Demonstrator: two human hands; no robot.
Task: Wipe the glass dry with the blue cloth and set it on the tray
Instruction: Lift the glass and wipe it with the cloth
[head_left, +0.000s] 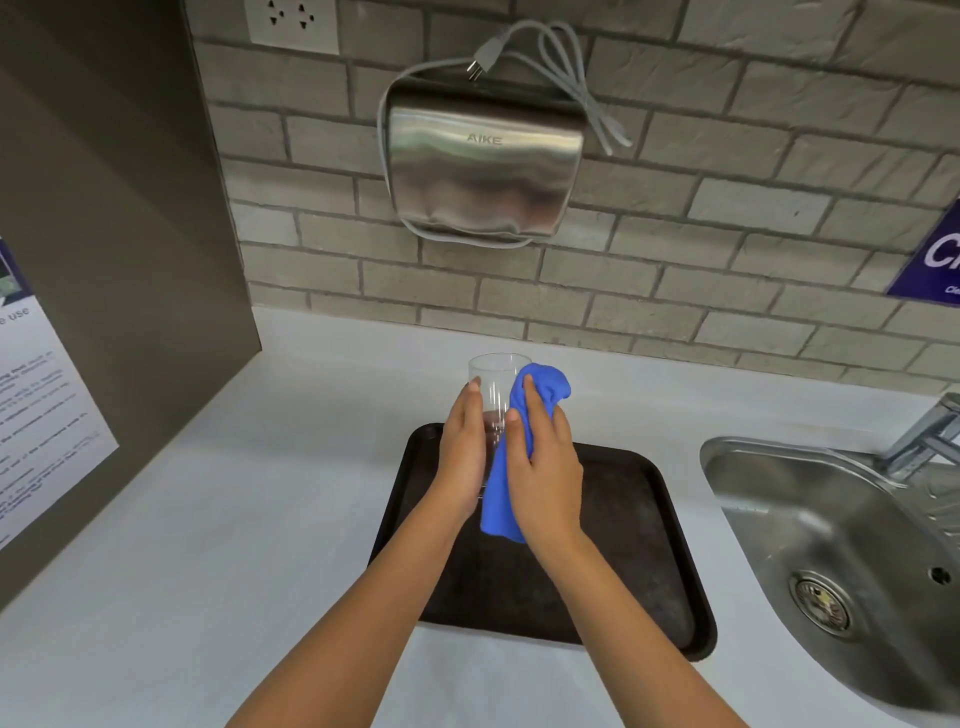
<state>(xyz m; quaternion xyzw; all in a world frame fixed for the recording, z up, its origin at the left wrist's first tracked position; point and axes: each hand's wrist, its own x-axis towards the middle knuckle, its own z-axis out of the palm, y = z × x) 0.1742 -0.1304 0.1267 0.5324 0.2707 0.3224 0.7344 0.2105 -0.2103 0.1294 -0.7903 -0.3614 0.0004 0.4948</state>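
Head view: left hand (464, 451) fingers clamped on glass (496, 400), right hand (545, 462) fingers pressing blue cloth (511, 457) at its 3 o'clock side. Wiping ongoing; tray (639, 545) placement pending.

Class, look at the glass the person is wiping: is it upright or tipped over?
Upright. The glass has its open rim on top, gripped by the left hand while the right hand presses the blue cloth against its side.
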